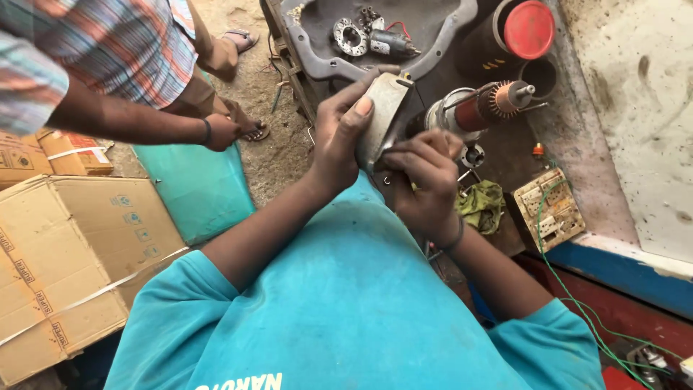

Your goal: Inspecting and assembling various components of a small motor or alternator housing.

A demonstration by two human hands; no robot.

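My left hand (338, 137) grips a curved grey metal housing piece (382, 115) from its left side, thumb laid on its face. My right hand (424, 173) pinches the lower edge of the same piece, fingers curled against it. Both hands hold it above my lap, over my blue shirt. Just beyond it on the dark workbench lies a motor armature (482, 107) with copper windings and a steel shaft.
A grey tray (317, 58) with a bearing plate and small parts sits at the back. A red-capped cylinder (525, 30), a green rag (482, 205) and a switchboard (550, 209) with green wire lie right. Cardboard boxes (65, 253) stand left; another person's arm (137, 121) reaches nearby.
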